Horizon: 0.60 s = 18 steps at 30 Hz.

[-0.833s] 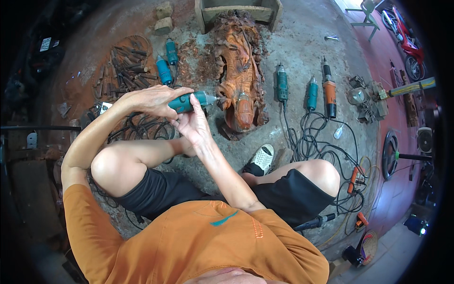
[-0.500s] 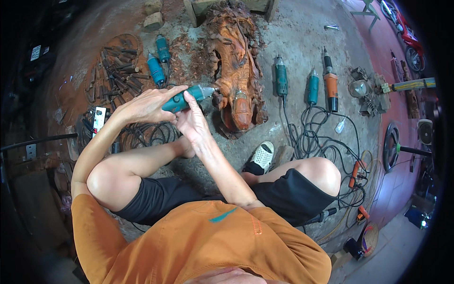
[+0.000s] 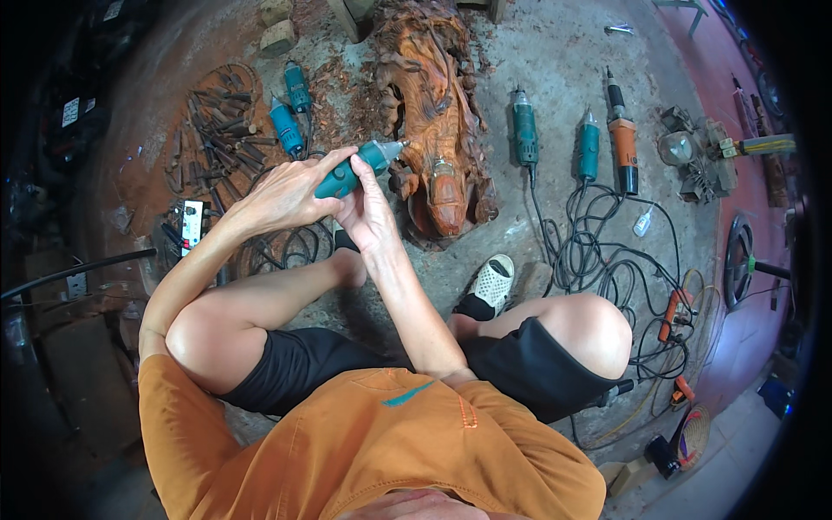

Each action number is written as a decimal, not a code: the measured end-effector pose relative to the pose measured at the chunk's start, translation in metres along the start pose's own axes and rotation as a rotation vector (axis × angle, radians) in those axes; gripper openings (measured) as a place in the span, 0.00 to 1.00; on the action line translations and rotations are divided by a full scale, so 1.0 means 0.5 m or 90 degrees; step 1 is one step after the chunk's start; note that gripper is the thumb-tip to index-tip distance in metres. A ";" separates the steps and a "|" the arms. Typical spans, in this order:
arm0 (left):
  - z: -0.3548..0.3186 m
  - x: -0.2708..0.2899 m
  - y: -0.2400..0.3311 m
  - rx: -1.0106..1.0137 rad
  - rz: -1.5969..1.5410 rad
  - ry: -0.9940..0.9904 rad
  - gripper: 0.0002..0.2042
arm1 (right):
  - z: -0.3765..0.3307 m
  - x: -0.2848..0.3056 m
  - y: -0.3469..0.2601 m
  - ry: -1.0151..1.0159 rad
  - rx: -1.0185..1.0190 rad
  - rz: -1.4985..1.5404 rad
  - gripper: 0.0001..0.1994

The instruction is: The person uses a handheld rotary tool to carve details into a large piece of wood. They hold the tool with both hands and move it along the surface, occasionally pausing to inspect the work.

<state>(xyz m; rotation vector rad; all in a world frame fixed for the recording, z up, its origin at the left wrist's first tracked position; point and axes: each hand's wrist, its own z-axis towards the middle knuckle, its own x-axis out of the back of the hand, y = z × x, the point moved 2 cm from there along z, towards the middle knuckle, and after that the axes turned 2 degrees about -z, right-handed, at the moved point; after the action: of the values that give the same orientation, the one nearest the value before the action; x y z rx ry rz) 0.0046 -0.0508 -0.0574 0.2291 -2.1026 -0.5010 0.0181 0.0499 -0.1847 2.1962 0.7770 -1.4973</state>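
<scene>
A teal die grinder (image 3: 343,178) lies between both of my hands, its silver nose tilted up to the right. My left hand (image 3: 282,195) wraps round its rear end from above and the left. My right hand (image 3: 373,217) supports the body from the near side, thumb along its front half and palm partly turned up. The small bit at the grinder's tip reaches the left edge of a reddish-brown carved wood sculpture (image 3: 448,198); whether it touches, I cannot tell. That carving lies lengthwise on the floor ahead of me.
Several wooden-handled chisels (image 3: 221,130) lie at far left, near two teal grinders (image 3: 285,130). On the right are two more teal grinders (image 3: 524,130), an orange-and-black one (image 3: 624,147) and tangled black cables (image 3: 594,247). A white power strip (image 3: 192,224) sits left of my arm.
The grinder and both hands have moved slightly away from me and to the right along the carving. The view has shifted a little, and the grip looks the same.
</scene>
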 end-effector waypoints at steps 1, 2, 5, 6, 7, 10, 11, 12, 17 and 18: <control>0.002 -0.001 0.001 -0.005 0.007 0.013 0.41 | 0.000 0.000 -0.006 -0.003 -0.004 -0.002 0.19; 0.007 -0.006 -0.001 -0.010 0.014 0.025 0.41 | 0.001 -0.001 -0.010 -0.006 -0.008 -0.003 0.19; 0.017 -0.008 0.003 -0.012 0.031 0.043 0.40 | 0.012 0.001 -0.021 -0.006 0.004 -0.007 0.18; 0.021 -0.009 0.007 -0.011 0.036 0.046 0.40 | 0.012 0.002 -0.026 -0.008 0.006 -0.009 0.17; 0.025 -0.008 0.011 -0.007 0.036 0.044 0.40 | 0.009 0.001 -0.032 -0.009 0.009 -0.019 0.17; 0.034 -0.002 0.028 0.002 0.041 0.040 0.40 | 0.017 0.003 -0.046 -0.024 0.021 -0.007 0.19; 0.037 -0.002 0.033 0.002 0.045 0.040 0.39 | 0.019 0.004 -0.050 -0.017 0.021 0.006 0.19; 0.041 -0.001 0.037 0.003 0.049 0.040 0.39 | 0.018 0.006 -0.054 -0.019 0.021 0.009 0.19; 0.052 -0.007 0.048 0.003 0.067 0.038 0.38 | 0.015 0.012 -0.063 -0.016 0.019 0.034 0.18; 0.055 -0.008 0.049 0.004 0.072 0.037 0.38 | 0.017 0.014 -0.064 -0.016 0.023 0.027 0.18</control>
<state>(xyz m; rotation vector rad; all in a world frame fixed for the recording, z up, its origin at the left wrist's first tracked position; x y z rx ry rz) -0.0153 -0.0200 -0.0629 0.1257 -2.0475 -0.4161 -0.0060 0.0718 -0.1942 2.2010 0.6966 -1.5278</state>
